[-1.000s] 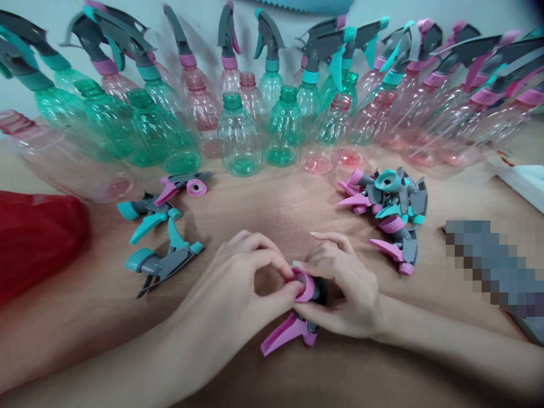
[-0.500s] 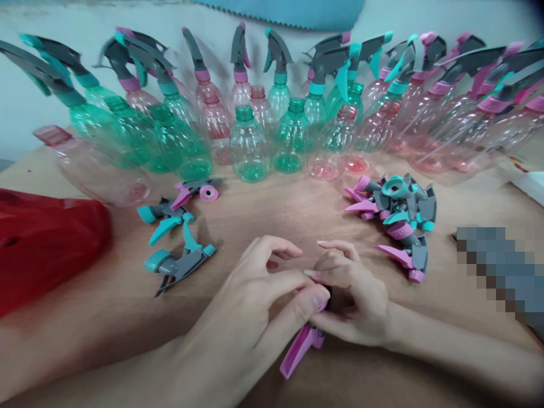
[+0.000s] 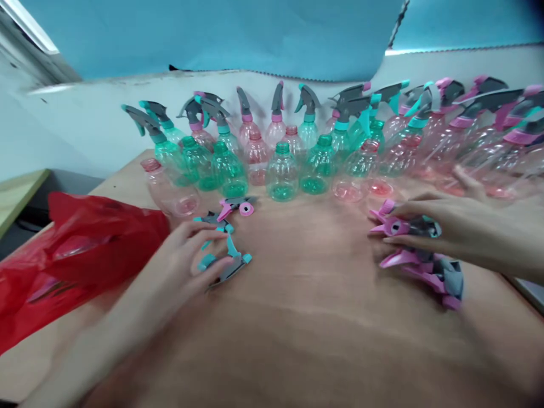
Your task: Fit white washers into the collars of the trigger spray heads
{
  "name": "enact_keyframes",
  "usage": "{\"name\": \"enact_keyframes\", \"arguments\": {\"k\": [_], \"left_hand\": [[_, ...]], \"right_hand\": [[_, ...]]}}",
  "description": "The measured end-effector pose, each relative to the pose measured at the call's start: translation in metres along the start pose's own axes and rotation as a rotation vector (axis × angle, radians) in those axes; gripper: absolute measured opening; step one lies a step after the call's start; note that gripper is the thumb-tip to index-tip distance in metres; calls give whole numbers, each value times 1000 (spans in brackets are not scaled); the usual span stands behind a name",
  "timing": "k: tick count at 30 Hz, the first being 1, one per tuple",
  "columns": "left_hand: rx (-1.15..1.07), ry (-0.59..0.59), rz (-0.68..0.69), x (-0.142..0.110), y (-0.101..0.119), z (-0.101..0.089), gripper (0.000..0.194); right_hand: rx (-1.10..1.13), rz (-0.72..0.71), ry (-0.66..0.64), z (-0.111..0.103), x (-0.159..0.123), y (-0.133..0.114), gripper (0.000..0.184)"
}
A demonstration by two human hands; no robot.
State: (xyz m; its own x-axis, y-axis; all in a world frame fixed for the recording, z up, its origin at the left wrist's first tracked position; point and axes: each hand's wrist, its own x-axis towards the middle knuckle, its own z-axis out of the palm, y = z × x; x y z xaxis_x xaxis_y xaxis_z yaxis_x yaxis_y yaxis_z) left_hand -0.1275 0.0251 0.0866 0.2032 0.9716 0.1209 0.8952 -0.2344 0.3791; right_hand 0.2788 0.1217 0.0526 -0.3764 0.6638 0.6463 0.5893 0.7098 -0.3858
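Head camera view, slightly blurred: two bare hands reach over a light brown wooden table, well apart from each other. The left hand is open, thumb and fingers parted around a teal and grey spray head lying on the table at the left; whether the skin touches it, I cannot tell. Just behind lie another teal spray head, partly hidden by the fingers, and a pink and grey spray head with its round collar facing out. At the right, the right hand reaches in from the side, its fingers above and below a pink collar in a small pile of spray heads; whether it grips firmly is unclear; nearer the viewer lie more pink and grey pieces. Behind, clear green and pink bottles stand in rows along a white wall; open-necked ones, such as a green bottle, are in front, while many behind wear grey trigger tops; a red plastic bag sits at the left; blue cloth hangs above.
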Motion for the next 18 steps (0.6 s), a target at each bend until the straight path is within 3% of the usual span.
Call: {"name": "enact_keyframes", "arguments": {"k": [3,6,8,11,13,16,18], "left_hand": [[2,-93,-89,-14,-23,-18,41],[-72,-241,-86,-21,-36,-21,37],[-82,-281,-43,-19,-43,-16,35],[-69,-296,18,-13,-48,-4,30],[-68,-290,57,-10,-45,4,26],[-99,-301,145,-7,-28,15,25],[-146,-312,228,-5,-9,22,25]], "right_hand": [[-178,-212,-185,-8,3,30,35],[-376,-375,-178,-5,-3,46,42],[-441,-391,-131,0,-8,42,46],[-520,-305,-101,9,-17,15,47],[-497,-243,-222,17,-21,-15,42],[-393,-162,-313,32,-22,-67,32],[-203,-151,-357,47,-23,-101,34]]}}
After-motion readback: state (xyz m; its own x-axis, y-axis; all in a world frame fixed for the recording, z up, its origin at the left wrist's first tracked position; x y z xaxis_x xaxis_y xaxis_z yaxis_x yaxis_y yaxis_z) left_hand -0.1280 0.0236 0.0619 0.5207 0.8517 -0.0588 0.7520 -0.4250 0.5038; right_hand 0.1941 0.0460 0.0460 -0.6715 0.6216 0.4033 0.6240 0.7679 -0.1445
